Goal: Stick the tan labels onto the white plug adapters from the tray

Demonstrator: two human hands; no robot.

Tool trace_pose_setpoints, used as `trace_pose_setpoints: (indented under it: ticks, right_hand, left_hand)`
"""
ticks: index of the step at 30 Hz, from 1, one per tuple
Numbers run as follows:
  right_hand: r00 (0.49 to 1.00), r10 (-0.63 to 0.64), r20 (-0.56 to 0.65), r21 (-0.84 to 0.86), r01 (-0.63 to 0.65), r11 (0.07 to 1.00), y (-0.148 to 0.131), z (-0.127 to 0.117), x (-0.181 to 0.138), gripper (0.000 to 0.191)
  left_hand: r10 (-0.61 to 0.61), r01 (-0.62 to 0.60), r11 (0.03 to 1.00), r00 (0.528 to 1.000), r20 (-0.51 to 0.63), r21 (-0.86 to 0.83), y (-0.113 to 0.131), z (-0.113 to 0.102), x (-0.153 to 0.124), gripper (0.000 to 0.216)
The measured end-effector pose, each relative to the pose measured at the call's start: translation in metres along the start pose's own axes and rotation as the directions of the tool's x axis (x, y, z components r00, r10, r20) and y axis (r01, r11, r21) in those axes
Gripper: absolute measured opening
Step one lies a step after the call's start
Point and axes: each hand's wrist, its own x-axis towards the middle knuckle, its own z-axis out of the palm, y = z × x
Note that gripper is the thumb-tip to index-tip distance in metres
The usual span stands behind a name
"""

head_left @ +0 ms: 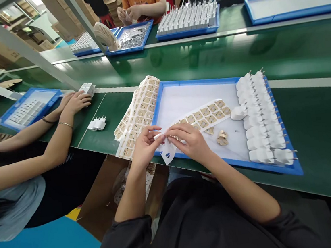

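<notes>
My left hand [146, 146] is closed, its thumb and fingertips pinching the bare white end of a sticker sheet [167, 154] with a small blue mark. My right hand [190, 142] is closed too, its fingertips meeting the left ones at the sheet's upper edge. Whether a sticker is between them is too small to tell. A strip of tan stickers [210, 115] emerges beyond my right hand and seems to belong to the same sheet. It lies over a blue-rimmed tray [196, 81]. Rows of white plug adapters [256, 131] with upright pins fill the tray's right side; one adapter [239, 112] sits apart.
Crumpled tan pieces [222, 137] lie in the tray. Stacked sticker sheets [139, 113] overlap its left side. Farther left are loose adapters [97, 124] and a co-worker's hands [77, 102] on more adapters. Across the green bench [301, 47] stand other trays and a fan [105, 35].
</notes>
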Motion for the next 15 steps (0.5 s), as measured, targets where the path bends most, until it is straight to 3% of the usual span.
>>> trace_pose_setpoints:
  ticks: [5, 9, 12, 15]
  right_hand:
    - [0.997, -0.067, -0.041, -0.022, 0.066, 0.998, 0.003, -0.006, 0.000, 0.009]
    - [0.996, 0.043, -0.076, 0.056, -0.039, 0.998, 0.002, -0.015, -0.006, 0.010]
    - [0.970, 0.209, -0.121, 0.159, -0.189, 0.969, -0.001, -0.031, -0.019, 0.010]
    - [0.931, 0.346, -0.115, 0.202, -0.319, 0.926, -0.003, -0.049, -0.041, 0.009]
  left_hand:
    - [-0.028, 0.031, 0.997, 0.998, 0.052, -0.071, -0.004, 0.002, 0.003, 0.044]
    - [-0.040, 0.039, 0.999, 0.999, -0.014, -0.014, -0.011, -0.005, 0.010, 0.047]
    - [0.045, -0.013, 0.961, 0.993, -0.110, 0.278, -0.018, -0.020, 0.019, 0.038]
    - [0.258, -0.105, 0.704, 0.959, -0.116, 0.702, -0.018, -0.029, 0.029, 0.027]
